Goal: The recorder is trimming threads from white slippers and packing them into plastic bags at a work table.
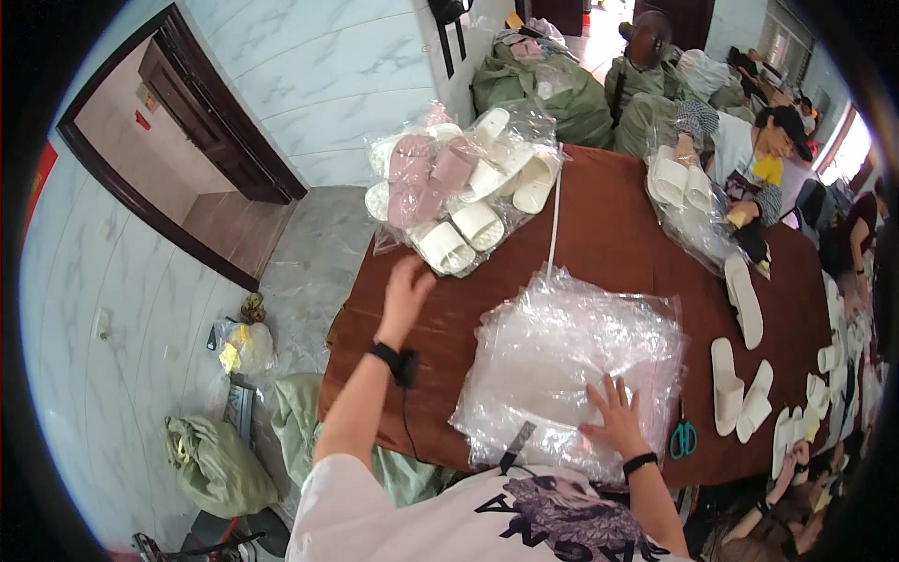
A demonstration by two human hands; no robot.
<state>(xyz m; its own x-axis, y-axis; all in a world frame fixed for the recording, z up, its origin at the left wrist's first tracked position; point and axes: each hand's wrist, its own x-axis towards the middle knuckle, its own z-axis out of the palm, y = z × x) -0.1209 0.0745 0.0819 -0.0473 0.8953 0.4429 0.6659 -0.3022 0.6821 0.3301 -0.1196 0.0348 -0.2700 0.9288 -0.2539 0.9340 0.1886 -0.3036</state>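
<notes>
My left hand (405,295) reaches forward over the brown table (609,234), fingers apart, just short of a heap of bagged slippers (464,192), white and pink pairs in clear plastic. It holds nothing. My right hand (616,419) lies flat, fingers spread, on a stack of empty clear plastic bags (571,361) right in front of me. A black band sits on each wrist.
Loose white slippers (740,389) and green-handled scissors (683,438) lie at the right of the table. Another person (749,155) sits at the far right behind a bag of white slippers (684,192). Green sacks (552,84) stand beyond the table, another sack (211,464) on the floor left.
</notes>
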